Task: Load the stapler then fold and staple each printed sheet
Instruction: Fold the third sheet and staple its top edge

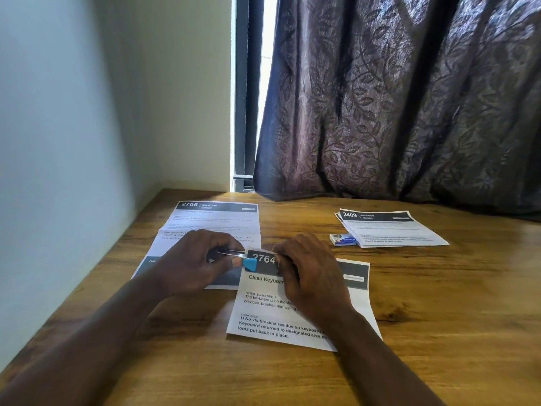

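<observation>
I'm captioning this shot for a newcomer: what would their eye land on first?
At the centre of the wooden table, the left hand grips a blue-tipped stapler at the top corner of sheet 2764, which the right hand pinches. Behind them hangs a dark leaf-patterned curtain, with folded sheets and a small box below it on the right.

Table (439, 317): wood-grain top, brown, with darker knots; set into a corner.
Wall (73, 112): plain and pale, running along the table's left edge and behind its far left corner.
Window frame (244, 83): dark, upright, beside a bright strip of daylight (268, 54).
Curtain (395, 98): dark purple-grey with a leaf pattern, in heavy folds; its hem reaches the table's far edge.
</observation>
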The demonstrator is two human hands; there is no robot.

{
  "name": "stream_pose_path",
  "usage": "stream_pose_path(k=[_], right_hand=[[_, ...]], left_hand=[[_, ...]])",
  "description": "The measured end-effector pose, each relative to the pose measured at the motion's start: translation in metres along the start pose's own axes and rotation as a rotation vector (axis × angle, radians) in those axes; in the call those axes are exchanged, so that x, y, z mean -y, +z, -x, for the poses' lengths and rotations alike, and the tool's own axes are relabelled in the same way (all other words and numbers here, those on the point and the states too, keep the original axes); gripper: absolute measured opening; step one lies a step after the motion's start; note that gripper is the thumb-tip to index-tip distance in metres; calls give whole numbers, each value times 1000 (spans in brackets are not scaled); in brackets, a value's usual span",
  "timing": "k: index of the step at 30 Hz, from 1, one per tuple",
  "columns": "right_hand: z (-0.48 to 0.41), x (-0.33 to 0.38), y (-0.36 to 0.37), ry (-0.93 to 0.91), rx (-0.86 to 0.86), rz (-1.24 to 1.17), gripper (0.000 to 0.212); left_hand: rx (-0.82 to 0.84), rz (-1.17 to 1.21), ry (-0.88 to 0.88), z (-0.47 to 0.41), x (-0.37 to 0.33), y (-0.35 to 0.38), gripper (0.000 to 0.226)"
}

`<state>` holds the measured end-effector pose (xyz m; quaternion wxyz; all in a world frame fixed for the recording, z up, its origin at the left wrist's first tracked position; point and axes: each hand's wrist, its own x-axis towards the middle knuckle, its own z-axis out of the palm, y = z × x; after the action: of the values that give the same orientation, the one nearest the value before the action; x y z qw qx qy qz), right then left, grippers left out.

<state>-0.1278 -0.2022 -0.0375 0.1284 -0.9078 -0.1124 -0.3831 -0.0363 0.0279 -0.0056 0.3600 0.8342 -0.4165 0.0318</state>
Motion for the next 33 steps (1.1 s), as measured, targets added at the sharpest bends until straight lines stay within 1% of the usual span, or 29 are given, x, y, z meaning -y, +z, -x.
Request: stream_pose_path(k=[3, 6, 10, 11, 13, 15, 16, 17, 19, 20, 21, 22, 23, 25, 27, 28, 30, 31, 33], right_hand=[[0, -1, 0, 6, 3, -13, 9], [0, -1, 0, 22, 3, -24, 10], [-1, 0, -1, 41, 24, -35, 11], [-1, 0, -2, 51, 25, -40, 12], [-1, 1, -3, 72, 18, -53, 13], [-1, 0, -4, 84, -12, -67, 12], [-1, -1, -6, 90, -39, -78, 10], [-1, -3, -8, 96, -69, -85, 9], [-2, -6, -12, 108, -119, -81, 10], [-2, -7, -14, 113, -138, -77, 10], [-2, -9, -17, 117, -150, -74, 10], [-2, -10, -20, 122, -161, -71, 10], [-2, -11, -23, 126, -173, -65, 10], [-3, -14, -28, 128, -216, -60, 10], [-4, -16, -31, 135, -259, -57, 10], [-4, -16, -32, 138, -270, -55, 10], [-5, -15, -35, 140, -278, -59, 11], [-5, -15, -36, 138, -282, -60, 12], [-5, -15, -39, 131, -298, -26, 16]], left_hand=[[-20, -46, -24, -1, 1, 4, 34], [-32, -86, -41, -2, 1, 6, 31], [-17, 23, -22, 1, 4, 2, 27], [-46, 59, -13, 1, 5, 0, 29], [-173, 62, -2, 0, 10, -5, 32], [-293, -46, -39, 1, 16, -9, 37], [-307, -126, -60, 2, 20, -9, 38], [-276, -204, -83, 3, 22, -9, 36], [-153, -336, -130, 5, 21, -6, 35], [-89, -401, -150, 6, 19, -5, 40], [-39, -457, -168, 7, 15, -4, 51], [-24, -487, -179, 8, 9, -3, 62], [-52, -484, -171, 7, 3, -2, 69], [-176, -388, -109, 6, -13, 2, 67], [-256, -179, -75, 4, -33, 11, 65], [-239, -71, -84, 2, -44, 16, 68], [-123, 106, -137, 0, -59, 27, 72], [-80, 162, -157, -2, -62, 32, 71], [-77, 225, -174, -6, -64, 36, 69]])
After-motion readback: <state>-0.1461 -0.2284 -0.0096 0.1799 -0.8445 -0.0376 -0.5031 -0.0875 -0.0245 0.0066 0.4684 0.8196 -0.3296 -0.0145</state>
